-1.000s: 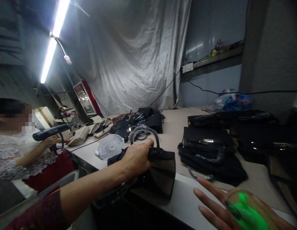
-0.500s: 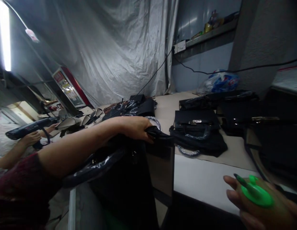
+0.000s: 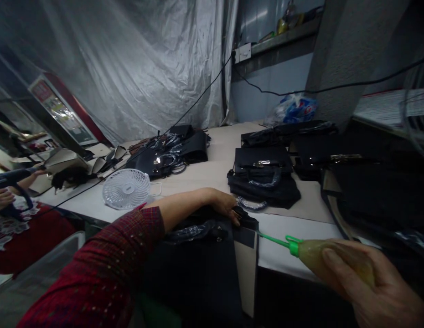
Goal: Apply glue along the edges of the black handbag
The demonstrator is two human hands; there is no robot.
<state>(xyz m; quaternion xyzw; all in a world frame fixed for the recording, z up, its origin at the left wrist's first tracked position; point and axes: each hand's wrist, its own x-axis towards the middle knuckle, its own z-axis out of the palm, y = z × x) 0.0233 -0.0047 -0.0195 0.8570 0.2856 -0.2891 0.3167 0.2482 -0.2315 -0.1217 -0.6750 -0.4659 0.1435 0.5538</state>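
My left hand (image 3: 224, 203) grips the top edge of a black handbag (image 3: 205, 259) that hangs at the front edge of the white table (image 3: 287, 239). The bag's plastic-wrapped handle (image 3: 194, 231) lies beside my wrist. My right hand (image 3: 372, 284) is closed round a yellowish squeeze bottle (image 3: 331, 259) with a green cap. Its long green nozzle (image 3: 271, 238) points left, with the tip touching the bag's flap just below my left fingers.
A small white fan (image 3: 126, 188) stands on the table to the left. Piles of black handbags (image 3: 263, 175) cover the middle and right. At far left another person's hands hold a dark heat gun (image 3: 8, 180). A cable (image 3: 198, 102) runs across to a wall socket.
I have pulled the bag down off the table to its front edge. My right hand turned the bottle so its nozzle points at the bag. The view swung right.
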